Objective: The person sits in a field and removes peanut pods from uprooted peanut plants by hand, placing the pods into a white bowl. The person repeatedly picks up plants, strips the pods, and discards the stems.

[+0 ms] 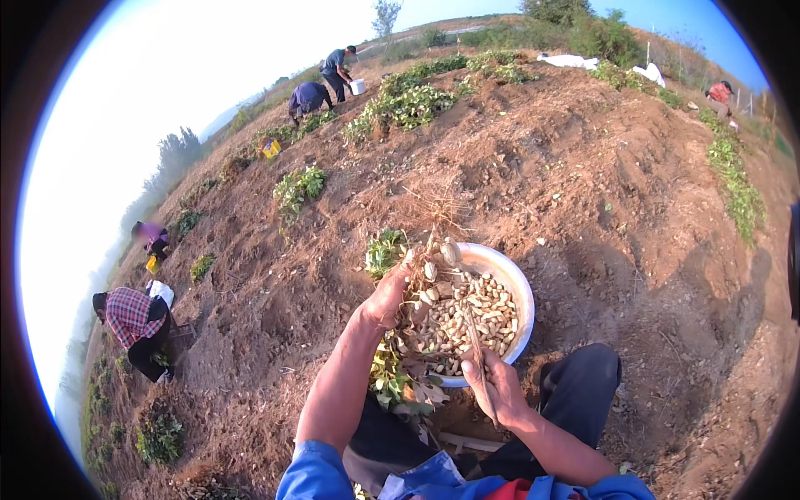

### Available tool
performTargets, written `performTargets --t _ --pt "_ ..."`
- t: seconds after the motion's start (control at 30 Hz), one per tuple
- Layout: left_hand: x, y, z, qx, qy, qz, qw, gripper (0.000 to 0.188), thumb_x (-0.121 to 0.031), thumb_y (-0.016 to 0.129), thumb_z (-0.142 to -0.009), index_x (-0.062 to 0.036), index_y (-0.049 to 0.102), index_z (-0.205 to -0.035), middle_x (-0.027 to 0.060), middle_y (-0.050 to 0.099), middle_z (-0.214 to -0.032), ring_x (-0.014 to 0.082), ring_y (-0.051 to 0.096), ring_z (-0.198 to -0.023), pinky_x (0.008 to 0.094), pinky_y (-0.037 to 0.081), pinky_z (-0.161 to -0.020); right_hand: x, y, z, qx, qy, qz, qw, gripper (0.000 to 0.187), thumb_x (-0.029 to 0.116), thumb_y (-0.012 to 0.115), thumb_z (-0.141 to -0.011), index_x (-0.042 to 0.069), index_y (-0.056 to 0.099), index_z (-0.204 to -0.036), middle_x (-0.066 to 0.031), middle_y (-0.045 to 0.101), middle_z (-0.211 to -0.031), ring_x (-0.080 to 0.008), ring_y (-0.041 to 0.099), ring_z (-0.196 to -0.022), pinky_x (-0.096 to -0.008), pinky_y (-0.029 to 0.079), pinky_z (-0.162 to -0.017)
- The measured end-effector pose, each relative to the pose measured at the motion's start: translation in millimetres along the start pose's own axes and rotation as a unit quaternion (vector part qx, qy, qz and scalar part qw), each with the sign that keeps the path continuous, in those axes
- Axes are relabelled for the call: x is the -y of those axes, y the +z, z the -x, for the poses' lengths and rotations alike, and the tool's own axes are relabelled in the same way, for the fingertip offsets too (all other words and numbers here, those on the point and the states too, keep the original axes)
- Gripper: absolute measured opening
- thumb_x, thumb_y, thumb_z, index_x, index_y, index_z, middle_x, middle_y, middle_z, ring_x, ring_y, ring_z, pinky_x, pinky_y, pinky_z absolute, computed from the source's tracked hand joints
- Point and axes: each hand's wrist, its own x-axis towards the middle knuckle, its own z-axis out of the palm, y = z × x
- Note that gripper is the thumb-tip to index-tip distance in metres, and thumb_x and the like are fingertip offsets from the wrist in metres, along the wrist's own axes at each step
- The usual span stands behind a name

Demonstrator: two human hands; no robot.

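We see a brown dirt field. A peanut plant is over the left side of a white bowl, and our left hand squeezes it. Our right hand pinches a thin stick over the bowl's front edge. Loose peanuts lie in the bowl. Farther out, people bend down near leafy green plants.

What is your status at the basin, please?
Left hand gripping peanut plant. Right hand holding thin stick. Loose peanuts in white basin. Plant screening basin's left side.
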Motion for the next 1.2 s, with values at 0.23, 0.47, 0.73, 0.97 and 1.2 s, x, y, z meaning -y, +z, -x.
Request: performTargets --t 0.23,0.47,0.73,0.97,1.2 --pt "-17.4 37.4 -9.1 0.024 -0.003 -0.013 1.0 0.057 -0.05 0.034 -0.103 -0.0072 0.046 -0.139 0.0091 0.063 -0.121 0.0177 0.064 -0.102 0.0325 0.055 -0.083 26.5 -1.8 5.1 0.131 0.074 -0.288 0.946 0.04 0.039 0.047 -0.102 0.002 0.052 -0.116 0.0 0.05 -0.068 -0.0077 0.047 -0.051 -0.0232 0.04 -0.046" --pt "-2.5 20.9 -26.8 -0.011 0.011 -0.007 1.0 0.064 -0.056 0.032 -0.101 -0.0046 0.049 -0.135 0.0104 0.062 -0.119 0.0199 0.061 -0.099 0.0346 0.051 -0.082 35.3 0.0 -22.1 0.105 0.124 -0.272 0.949 0.041 0.038 0.042 -0.104 0.001 0.052 -0.116 -0.0023 0.052 -0.076 -0.0089 0.049 -0.054 -0.024 0.046 -0.049" --pt "37.6 6.9 -44.6 -0.167 0.139 -0.211 0.953 0.052 -0.042 0.031 -0.104 -0.0024 0.055 -0.128 0.0093 0.063 -0.117 0.0172 0.06 -0.103 0.0335 0.048 -0.091 22.4 1.8 -70.6 -0.058 -0.035 0.137 0.988 0.032 0.031 0.06 -0.096 0.0 0.058 -0.102 -0.0042 0.054 -0.06 -0.0149 0.053 -0.055 -0.033 0.044 -0.054" --pt "69.3 -37.2 -57.5 -0.272 0.112 -0.095 0.951 0.066 -0.06 0.032 -0.1 -0.0065 0.053 -0.132 0.0074 0.063 -0.115 0.0189 0.062 -0.096 0.0352 0.053 -0.083 6.3 3.7 -100.4 -0.02 0.007 0.075 0.997 0.033 0.031 0.058 -0.099 0.0 0.062 -0.108 0.0022 0.052 -0.065 -0.0092 0.046 -0.057 -0.0281 0.04 -0.053" --pt "51.8 -36.2 -47.6 -0.123 0.0 0.15 0.981 0.053 -0.05 0.04 -0.101 -0.0089 0.048 -0.134 0.0064 0.062 -0.115 0.0161 0.062 -0.097 0.0319 0.054 -0.081 9.7 -8.8 -108.8 0.131 0.233 -0.289 0.919 0.052 0.047 0.046 -0.101 -0.001 0.057 -0.116 0.0032 0.043 -0.064 -0.0033 0.036 -0.04 -0.0184 0.031 -0.036"
